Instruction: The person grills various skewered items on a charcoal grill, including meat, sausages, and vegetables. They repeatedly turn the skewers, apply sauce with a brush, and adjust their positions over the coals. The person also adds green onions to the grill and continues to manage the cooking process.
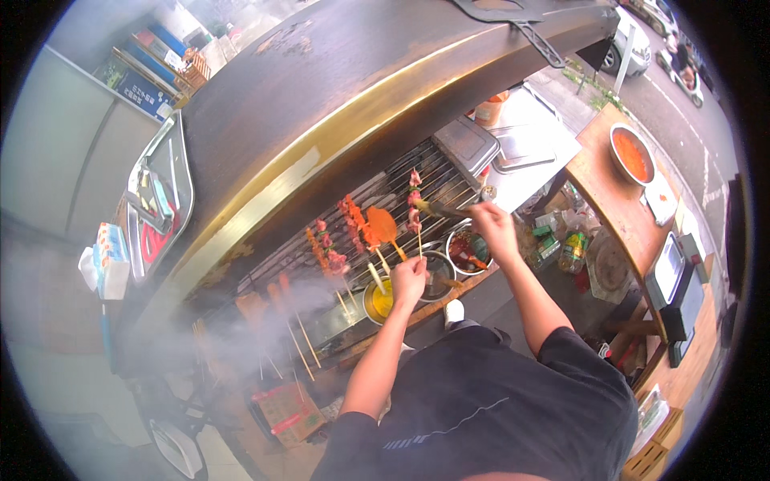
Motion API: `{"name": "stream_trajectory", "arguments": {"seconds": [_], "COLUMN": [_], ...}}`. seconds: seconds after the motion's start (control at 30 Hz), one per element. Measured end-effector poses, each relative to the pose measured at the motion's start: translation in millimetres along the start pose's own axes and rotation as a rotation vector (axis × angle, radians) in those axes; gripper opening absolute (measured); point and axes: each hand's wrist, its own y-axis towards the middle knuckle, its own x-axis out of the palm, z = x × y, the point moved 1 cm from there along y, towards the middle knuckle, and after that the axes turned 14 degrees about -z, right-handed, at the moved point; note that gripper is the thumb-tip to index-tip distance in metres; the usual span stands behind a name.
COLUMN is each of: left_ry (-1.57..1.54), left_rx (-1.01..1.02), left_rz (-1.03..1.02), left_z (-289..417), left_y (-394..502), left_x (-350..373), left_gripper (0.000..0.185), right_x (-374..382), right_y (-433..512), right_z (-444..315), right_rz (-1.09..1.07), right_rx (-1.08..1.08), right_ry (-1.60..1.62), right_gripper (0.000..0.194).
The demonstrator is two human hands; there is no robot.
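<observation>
My left hand (pixel 409 280) grips the bare stick end of a skewer of meat and green pepper (pixel 414 198). The skewer lies over the grill grate (pixel 444 174). In my right hand (pixel 494 227) is a basting brush (pixel 442 208), its bristles against the meat. Below my hands, along the grill's near edge, stand a bowl of yellow liquid (pixel 379 302), a dark bowl (pixel 437 278) and a metal bowl of dark red sauce (pixel 466 248). To the left, a flat orange piece on a stick (pixel 381 225) and several meat skewers (pixel 328 251) rest on the grate.
A large metal hood (pixel 289 120) overhangs the grill. Smoke (pixel 240 337) blurs the left end. Lidded metal containers (pixel 467 144) stand at the grill's right end. On the wooden side counter (pixel 601 174) sits a bowl of orange-red sauce (pixel 631 154). Plastic bottles (pixel 572 249) lie below it.
</observation>
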Motion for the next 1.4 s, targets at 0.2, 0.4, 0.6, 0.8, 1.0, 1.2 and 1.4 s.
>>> {"name": "stream_trajectory", "arguments": {"seconds": [0.2,0.4,0.6,0.8,1.0,1.2,1.4], "left_ry": [0.160,0.183,0.104,0.117,0.154,0.092,0.086], "left_rx": [0.092,0.058,-0.043,-0.051,-0.058,-0.059,-0.010], "left_rz": [0.028,0.077,0.031,0.017,0.034,0.058,0.071], "left_z": [12.9,11.5,15.5,17.1,12.4,16.6,15.2], "left_y": [18.0,19.1,12.7,15.4,15.4,12.1,5.5], "left_x": [25.4,28.4,24.4,22.5,24.1,23.2,25.4], "left_gripper": [0.023,0.024,0.025,0.025,0.023,0.024,0.023], "right_x": [27.4,15.0,12.2,10.6,14.9,24.5,31.3], "right_y": [10.7,47.0,104.3,149.7,153.2,91.2,21.1], "right_z": [-34.4,-32.6,-35.5,-41.1,-39.3,-40.6,-23.3], "right_rz": [-0.378,-0.338,-0.327,-0.286,-0.302,-0.400,-0.373], "right_rx": [-0.507,-0.508,-0.457,-0.330,-0.326,-0.413,-0.468], "right_ry": [-0.822,-0.632,-0.685,-0.768,-0.757,-0.768,-0.733], "right_gripper": [0.014,0.015,0.022,0.022,0.023,0.019,0.016]}}
